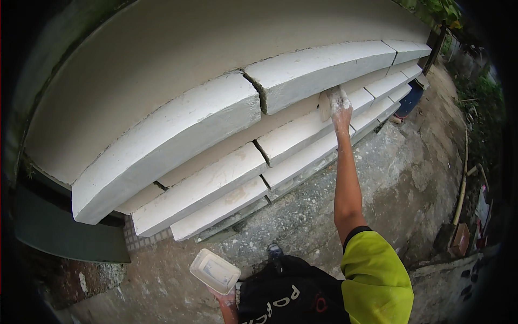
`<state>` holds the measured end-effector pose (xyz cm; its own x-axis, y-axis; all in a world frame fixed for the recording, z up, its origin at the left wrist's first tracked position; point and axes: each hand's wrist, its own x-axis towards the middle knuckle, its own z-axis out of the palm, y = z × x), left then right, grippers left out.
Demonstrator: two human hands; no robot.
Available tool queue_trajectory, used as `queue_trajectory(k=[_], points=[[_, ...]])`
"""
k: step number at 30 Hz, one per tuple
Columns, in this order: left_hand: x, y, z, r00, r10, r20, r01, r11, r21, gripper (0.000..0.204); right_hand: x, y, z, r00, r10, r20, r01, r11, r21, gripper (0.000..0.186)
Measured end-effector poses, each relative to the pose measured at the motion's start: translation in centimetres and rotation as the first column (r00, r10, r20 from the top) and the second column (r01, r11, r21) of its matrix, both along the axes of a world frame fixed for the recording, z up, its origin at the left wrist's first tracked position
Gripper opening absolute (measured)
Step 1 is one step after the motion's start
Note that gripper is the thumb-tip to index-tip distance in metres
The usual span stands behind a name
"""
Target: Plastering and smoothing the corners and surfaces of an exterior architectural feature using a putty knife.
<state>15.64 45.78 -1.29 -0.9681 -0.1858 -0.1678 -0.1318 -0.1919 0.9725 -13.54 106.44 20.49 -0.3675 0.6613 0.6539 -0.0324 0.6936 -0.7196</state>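
Beige wall (pixel 226 38) rises behind a stack of white-coated ledges (pixel 210 189), with grey concrete ground (pixel 388 173) below. Nearest the grip, our right hand (pixel 340 102) is smeared with white and looks closed around a pale flat pad (pixel 325 107); the grip is partly turned from us, so we cannot tell how tightly. That pad sits just below the upper slab (pixel 318 67), by the recessed beige strip between it and the next ledge; whether it touches the surface there, we cannot tell.

Our left hand (pixel 226 297) grips a shallow cream tray (pixel 216 271) by its near edge, tilted in front of our dark apron (pixel 294 297).

We judge the coating well along: the ledges' tops and fronts are largely white. The recessed strips look barer, a tan smudge marks a lower ledge, and the dark joint (pixel 256 93) between the upper slabs stands open, so some surface seems left uncoated.

As for pose, our right arm (pixel 348 178) reaches far forward, nearly straight, the wrist lifted toward the overhang and the fingers pointing away from us. Our left arm is low and close to the body, mostly outside the view.
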Motion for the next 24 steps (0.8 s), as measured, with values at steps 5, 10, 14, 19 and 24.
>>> queue_trajectory(k=[5,10,14,19,24], points=[[-0.3,1.0,2.0,0.963,-0.255,-0.088,0.09,0.611,-0.787,0.048,1.2,1.1,-0.4,0.968,0.224,-0.112,-0.243,0.947,-0.208,0.05],[0.0,1.9,3.1,0.985,-0.082,-0.152,-0.025,0.802,-0.596,0.053,2.7,-0.3,2.0,0.929,0.316,-0.191,-0.354,0.911,-0.212,0.054],[-0.5,2.6,3.8,0.994,-0.011,-0.112,-0.047,0.862,-0.505,0.053,4.3,-1.5,3.2,0.885,0.341,-0.318,-0.422,0.876,-0.232,0.055],[-0.7,1.6,2.7,0.982,-0.189,-0.005,0.154,0.819,-0.553,0.064,5.7,-2.9,-0.1,0.915,0.278,-0.294,-0.366,0.877,-0.311,0.046],[-0.8,1.5,2.7,0.981,-0.189,-0.03,0.126,0.758,-0.64,0.065,3.9,-5.2,-1.0,0.973,0.157,-0.167,-0.206,0.921,-0.331,0.032]])
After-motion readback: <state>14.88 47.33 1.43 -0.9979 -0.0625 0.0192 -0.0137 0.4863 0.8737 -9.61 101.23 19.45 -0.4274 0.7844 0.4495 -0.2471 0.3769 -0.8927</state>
